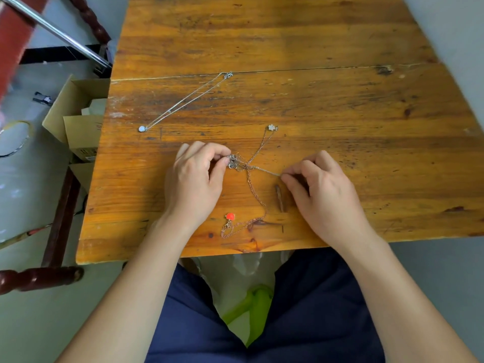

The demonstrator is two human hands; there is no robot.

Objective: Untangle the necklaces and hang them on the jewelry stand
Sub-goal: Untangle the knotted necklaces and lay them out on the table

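Single head-worn view, looking steeply down, close over wooden table (pixel 288 43) near edge, lap below

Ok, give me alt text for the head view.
Two bare hands work a knot of chains on a wooden table: left hand pinches the knot, right hand pulls one strand. A freed silver necklace lies apart.

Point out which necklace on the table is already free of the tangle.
The silver necklace with the round pale pendant, stretched diagonally at the table's far left. It lies alone, untouched; the flower-pendant chain and red-pendant chain both run into the knot between the hands.
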